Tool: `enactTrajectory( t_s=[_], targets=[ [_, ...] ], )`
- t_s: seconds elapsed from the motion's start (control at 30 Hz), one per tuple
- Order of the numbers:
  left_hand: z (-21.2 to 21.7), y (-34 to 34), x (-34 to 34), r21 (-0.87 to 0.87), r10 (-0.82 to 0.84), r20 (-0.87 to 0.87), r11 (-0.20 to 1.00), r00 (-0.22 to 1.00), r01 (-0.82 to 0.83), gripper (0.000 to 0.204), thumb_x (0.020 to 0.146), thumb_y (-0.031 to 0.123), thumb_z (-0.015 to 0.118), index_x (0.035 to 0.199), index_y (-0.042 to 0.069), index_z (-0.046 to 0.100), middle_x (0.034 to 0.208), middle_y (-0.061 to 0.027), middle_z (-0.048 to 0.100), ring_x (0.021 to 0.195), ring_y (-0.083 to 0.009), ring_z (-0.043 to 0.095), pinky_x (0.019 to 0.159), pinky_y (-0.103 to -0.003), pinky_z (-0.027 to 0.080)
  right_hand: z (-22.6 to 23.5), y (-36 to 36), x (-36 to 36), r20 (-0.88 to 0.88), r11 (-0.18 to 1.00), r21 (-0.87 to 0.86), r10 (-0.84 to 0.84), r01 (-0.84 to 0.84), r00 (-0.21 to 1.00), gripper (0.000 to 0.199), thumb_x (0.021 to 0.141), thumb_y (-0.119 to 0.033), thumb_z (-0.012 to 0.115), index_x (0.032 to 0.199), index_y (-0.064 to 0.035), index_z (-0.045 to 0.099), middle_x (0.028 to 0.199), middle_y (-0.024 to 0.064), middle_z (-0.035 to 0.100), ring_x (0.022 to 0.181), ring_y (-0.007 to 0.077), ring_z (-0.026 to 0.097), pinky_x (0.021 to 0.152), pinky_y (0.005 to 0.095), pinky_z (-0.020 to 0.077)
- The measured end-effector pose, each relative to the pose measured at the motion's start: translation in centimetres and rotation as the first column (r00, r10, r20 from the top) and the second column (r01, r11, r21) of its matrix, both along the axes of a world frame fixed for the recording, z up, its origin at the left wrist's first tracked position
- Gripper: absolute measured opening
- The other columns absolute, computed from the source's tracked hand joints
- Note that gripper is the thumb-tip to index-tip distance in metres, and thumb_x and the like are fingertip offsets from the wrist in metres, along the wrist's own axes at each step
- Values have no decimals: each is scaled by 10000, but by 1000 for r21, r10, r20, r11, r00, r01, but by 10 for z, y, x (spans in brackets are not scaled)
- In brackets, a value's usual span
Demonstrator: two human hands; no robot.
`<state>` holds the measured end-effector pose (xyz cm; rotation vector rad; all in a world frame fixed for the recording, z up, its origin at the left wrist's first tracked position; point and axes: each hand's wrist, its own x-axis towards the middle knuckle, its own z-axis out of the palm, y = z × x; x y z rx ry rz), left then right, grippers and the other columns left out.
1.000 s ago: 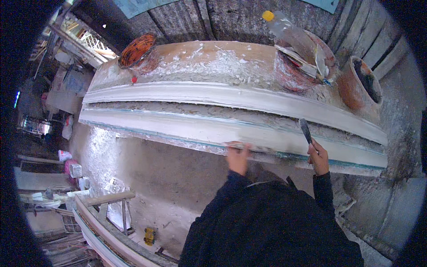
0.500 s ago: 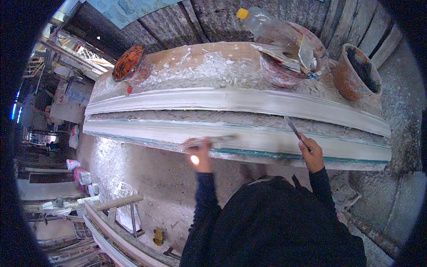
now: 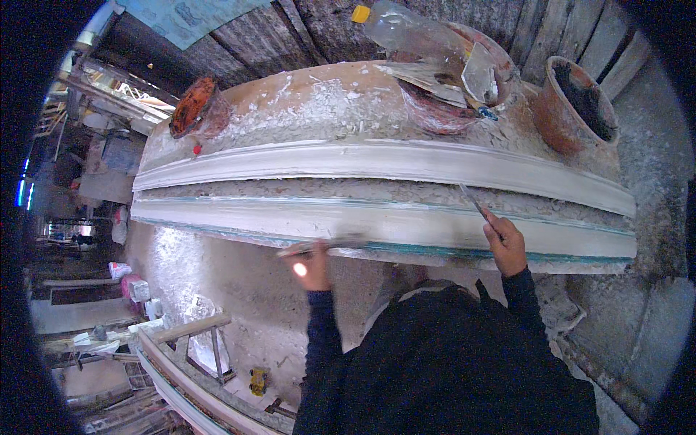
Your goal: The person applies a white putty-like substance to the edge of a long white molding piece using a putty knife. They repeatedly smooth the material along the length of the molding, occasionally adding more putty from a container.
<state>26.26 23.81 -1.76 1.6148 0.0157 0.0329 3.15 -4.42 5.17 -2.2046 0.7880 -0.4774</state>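
Two long white plaster mouldings lie side by side on a dusty bench: the far moulding [image 3: 326, 161] and the near moulding [image 3: 413, 223], which has green-blue lines along its edges. My left hand [image 3: 312, 270] is closed around a long flat tool [image 3: 346, 242] at the near moulding's front edge. Motion smears that tool, so its exact kind is unclear. My right hand [image 3: 507, 245] grips a narrow metal spatula [image 3: 474, 201] over the near moulding's right part. Its tip points up and left toward the groove between the mouldings.
Behind the mouldings stand an orange-stained bowl [image 3: 193, 109], a red bowl [image 3: 435, 116] with scraps, a clear plastic bottle [image 3: 413, 32] with a yellow cap, and a brown bucket [image 3: 573, 109]. A wooden frame [image 3: 190, 329] and a small yellow object [image 3: 259, 381] are at lower left.
My left hand has moved left and slightly down with the flat tool. The right hand keeps the spatula, nearly in place. The whole view has shifted slightly.
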Motion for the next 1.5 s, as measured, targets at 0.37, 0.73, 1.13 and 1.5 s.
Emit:
enactTrajectory(
  t_s=[0.37,0.73,1.13,1.5],
  targets=[
    [65,-17,-24,48,-61,71,997,996,57,281,723,85,688,855,25,448,749,-79,536,603,-144,533,541,-261,468,-12,-11,-1,-4,993,1,119,-119,993,343,827,-183,510,1169,-160,535,665,92,455,649,240,481,630,326,400],
    [17,-33,-53,100,-203,58,975,977,197,254,747,118,677,837,27,458,696,-37,520,588,-112,506,548,-245,441,-3,-7,4,-31,992,13,124,-124,992,351,818,-184,519,1169,-177,537,653,91,465,638,239,491,603,327,409],
    [70,68,51,109,185,360,965,915,-238,308,767,102,653,916,26,394,841,-79,477,758,-132,488,644,-278,450,-14,32,41,-145,869,136,493,-476,858,324,852,-314,436,1123,-180,552,738,154,573,713,337,557,642,427,442],
    [5,105,85,297,115,284,933,952,-202,299,761,106,660,911,19,416,836,-87,499,737,-148,504,644,-272,459,-25,95,106,-400,826,99,544,-555,738,267,846,-365,443,882,-112,523,723,173,588,690,371,573,595,485,437]
  ],
)
